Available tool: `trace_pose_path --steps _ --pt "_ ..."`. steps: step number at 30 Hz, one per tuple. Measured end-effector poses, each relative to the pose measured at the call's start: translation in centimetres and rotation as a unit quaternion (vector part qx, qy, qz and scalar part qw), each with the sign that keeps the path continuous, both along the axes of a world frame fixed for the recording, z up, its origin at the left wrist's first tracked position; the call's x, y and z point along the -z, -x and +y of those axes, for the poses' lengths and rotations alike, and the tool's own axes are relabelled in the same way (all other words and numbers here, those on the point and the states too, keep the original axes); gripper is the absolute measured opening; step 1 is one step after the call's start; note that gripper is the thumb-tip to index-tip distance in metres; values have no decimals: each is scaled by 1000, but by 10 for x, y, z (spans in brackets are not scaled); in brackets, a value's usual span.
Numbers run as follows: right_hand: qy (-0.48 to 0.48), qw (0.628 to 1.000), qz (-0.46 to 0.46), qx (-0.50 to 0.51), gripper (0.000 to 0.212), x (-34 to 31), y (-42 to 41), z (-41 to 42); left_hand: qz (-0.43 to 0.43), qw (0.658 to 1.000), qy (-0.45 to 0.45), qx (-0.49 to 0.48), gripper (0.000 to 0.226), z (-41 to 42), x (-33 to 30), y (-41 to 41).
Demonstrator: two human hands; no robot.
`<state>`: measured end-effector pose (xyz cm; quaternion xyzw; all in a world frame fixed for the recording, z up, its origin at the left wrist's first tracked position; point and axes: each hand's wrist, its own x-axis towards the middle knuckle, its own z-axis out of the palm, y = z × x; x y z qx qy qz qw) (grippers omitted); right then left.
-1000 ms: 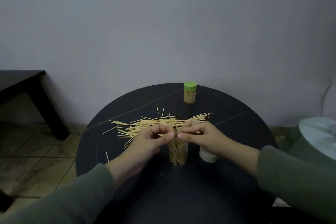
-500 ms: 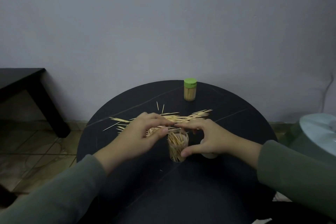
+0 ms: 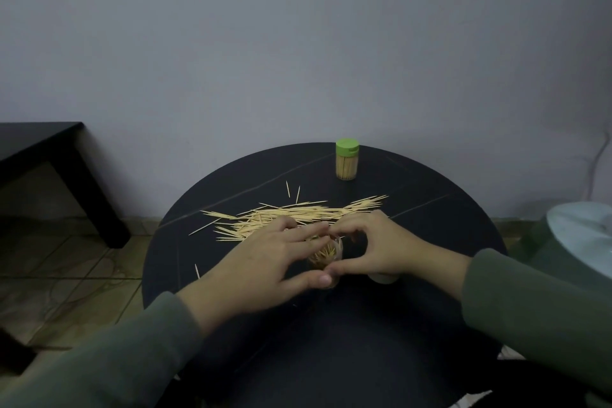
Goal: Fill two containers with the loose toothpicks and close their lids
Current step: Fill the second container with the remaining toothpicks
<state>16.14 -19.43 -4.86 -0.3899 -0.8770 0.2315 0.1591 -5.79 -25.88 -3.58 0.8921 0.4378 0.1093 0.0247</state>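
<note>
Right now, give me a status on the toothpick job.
Done: the far container with the green lid stands closed and full. In hand: both hands, left and right, curl round the open clear container, partly filled. Left: the loose wooden toothpick pile on the round black table, then the white lid.

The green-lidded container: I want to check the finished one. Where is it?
In the head view the green-lidded container stands upright at the round table's far edge, beyond the loose toothpicks.
</note>
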Motion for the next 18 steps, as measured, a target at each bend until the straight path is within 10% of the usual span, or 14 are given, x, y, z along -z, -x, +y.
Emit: trace_pose_path --steps 12,18 --pt "-28 980 -197 -28 87 -23 0 -1 -114 992 -3 -53 58 8 5 29" --pt "-96 994 -42 31 67 -42 7 -4 -16 981 33 -190 47 15 2 79"
